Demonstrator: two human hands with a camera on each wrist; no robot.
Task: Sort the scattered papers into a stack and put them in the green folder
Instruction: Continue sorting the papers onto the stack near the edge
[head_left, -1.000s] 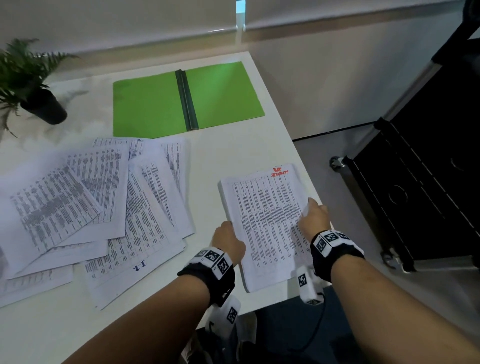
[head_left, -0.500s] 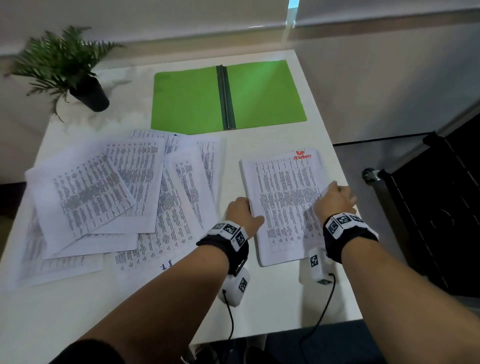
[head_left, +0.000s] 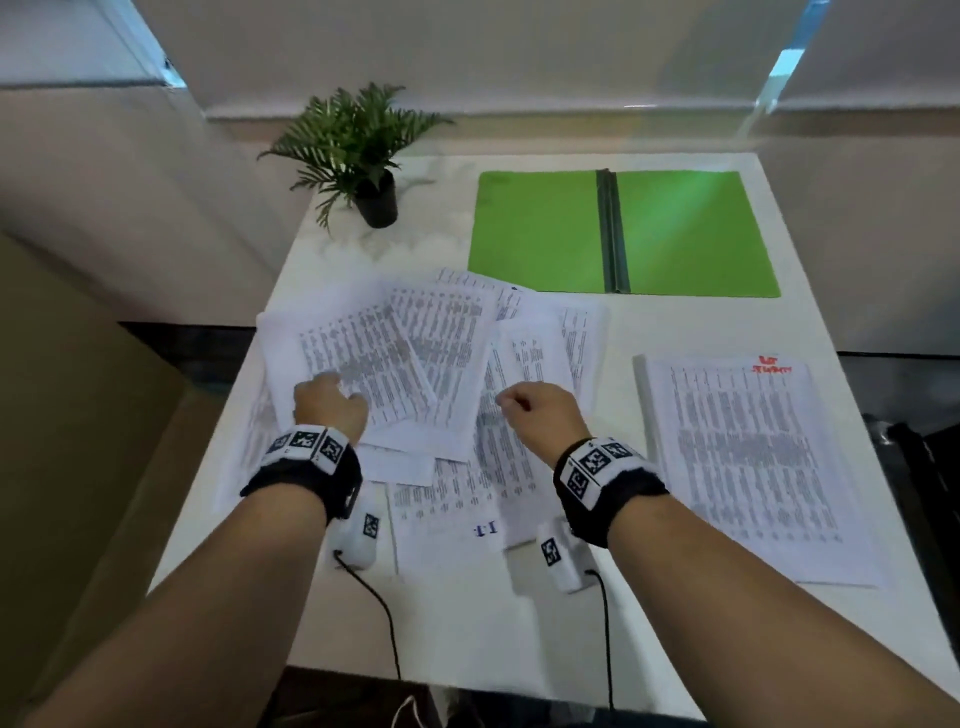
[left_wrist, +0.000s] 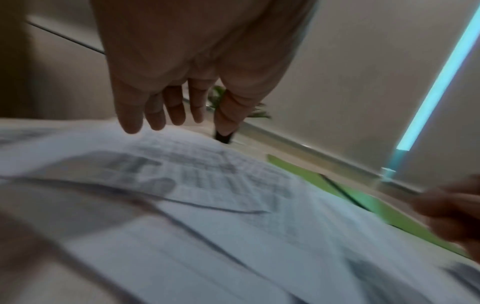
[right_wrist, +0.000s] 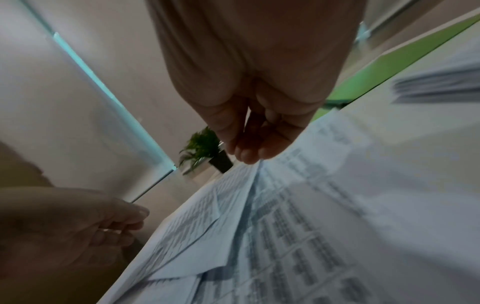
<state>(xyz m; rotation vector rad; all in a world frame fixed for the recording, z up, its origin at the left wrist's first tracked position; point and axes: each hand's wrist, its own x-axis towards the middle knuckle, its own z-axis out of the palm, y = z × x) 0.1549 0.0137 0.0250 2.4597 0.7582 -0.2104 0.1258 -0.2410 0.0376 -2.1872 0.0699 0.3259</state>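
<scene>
The scattered papers (head_left: 431, 374) are spread in an overlapping heap across the left and middle of the white table (head_left: 649, 623), and both hands, which a second ago were laid on the tidy stack (head_left: 753, 467) at the right edge, are now placed over this heap instead. The stack has been left squared near the right side of the table, apart from both hands, with red writing at its top corner. The green folder (head_left: 535, 234) is seen lying open and flat at the far side of the table, just beyond the heap, one sheet's corner reaching its near edge. A potted plant (head_left: 358, 150) is stood at the far left corner, beside the folder; it was further to the left of the head view before.

The left hand (head_left: 330, 408) is held over the leftmost sheets with fingers (left_wrist: 155, 111) loosely spread and lowered towards the paper; contact cannot be told through the blur. By the right hand (head_left: 540, 410) a sheet's edge is pinched between thumb and fingertips (right_wrist: 249, 156) in the middle of the heap.
</scene>
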